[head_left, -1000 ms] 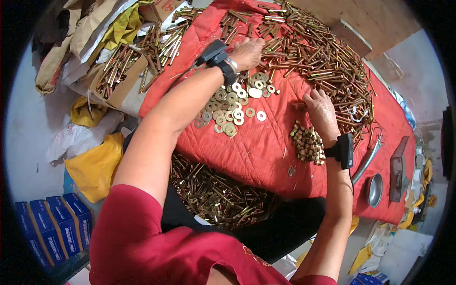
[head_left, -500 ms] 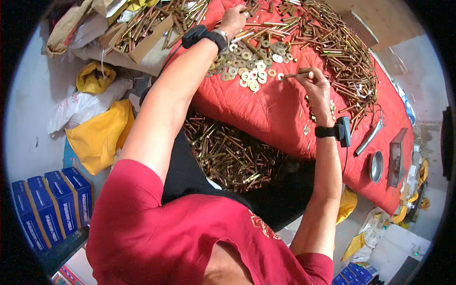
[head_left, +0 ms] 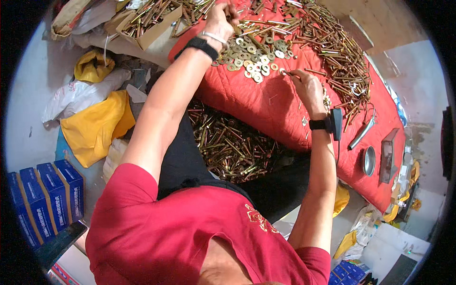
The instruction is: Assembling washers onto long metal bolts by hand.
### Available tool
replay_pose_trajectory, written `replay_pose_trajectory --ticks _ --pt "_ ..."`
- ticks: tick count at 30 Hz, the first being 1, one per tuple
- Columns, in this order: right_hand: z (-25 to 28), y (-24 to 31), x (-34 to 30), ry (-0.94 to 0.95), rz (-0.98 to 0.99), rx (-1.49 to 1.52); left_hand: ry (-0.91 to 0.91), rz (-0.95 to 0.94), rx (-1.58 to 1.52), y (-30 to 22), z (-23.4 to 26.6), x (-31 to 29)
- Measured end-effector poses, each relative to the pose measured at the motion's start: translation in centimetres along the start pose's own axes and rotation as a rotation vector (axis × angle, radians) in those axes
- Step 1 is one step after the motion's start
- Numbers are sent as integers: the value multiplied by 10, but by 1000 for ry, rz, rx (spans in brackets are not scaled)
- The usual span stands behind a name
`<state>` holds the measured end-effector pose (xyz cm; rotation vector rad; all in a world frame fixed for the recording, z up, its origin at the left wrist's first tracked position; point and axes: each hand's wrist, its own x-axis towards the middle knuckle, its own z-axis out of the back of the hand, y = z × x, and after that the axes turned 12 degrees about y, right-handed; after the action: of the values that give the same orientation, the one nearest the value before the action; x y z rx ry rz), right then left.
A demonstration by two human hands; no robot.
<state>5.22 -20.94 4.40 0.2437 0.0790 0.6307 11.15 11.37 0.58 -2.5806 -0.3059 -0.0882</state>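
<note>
My left hand (head_left: 221, 21) is at the far edge of the red cloth (head_left: 256, 107), fingers curled in beside the loose bolts. Something brownish shows at its fingertips, too hidden to name. Just below it lies a spread of flat washers (head_left: 249, 54), some brassy, some grey. My right hand (head_left: 308, 90) is right of that spread, low over the cloth. Its thumb and finger pinch a thin bolt, mostly hidden by the fingers, whose tip meets a single washer (head_left: 282, 71). Another long bolt (head_left: 315, 71) shows just beyond the knuckles; whether it touches the hand I cannot tell.
Long bolts (head_left: 342, 61) are heaped along the right side of the cloth. More fill an open carton (head_left: 147, 35) at far left and a pile (head_left: 232, 147) below the cloth's near edge. A metal bowl (head_left: 368, 161) and a metal trough (head_left: 388, 156) sit at right.
My left hand has shifted slightly left and nearer the washers' upper edge. My right hand has turned and lowered, its fingertips now close to the single washer. The whole view has shifted slightly.
</note>
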Motion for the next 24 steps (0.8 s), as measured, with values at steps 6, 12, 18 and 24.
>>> replay_pose_trajectory --ticks 6,12,18,24 --pt "2 -3 28 156 64 -241 -47 339 56 9 -32 -87" --pt "12 6 102 635 -45 -425 156 396 156 31 -44 -124" --pt "9 -18 73 503 306 -360 236 338 164 42 -38 -128" --pt "6 13 9 172 -107 373 181 306 217 42 -36 -132"
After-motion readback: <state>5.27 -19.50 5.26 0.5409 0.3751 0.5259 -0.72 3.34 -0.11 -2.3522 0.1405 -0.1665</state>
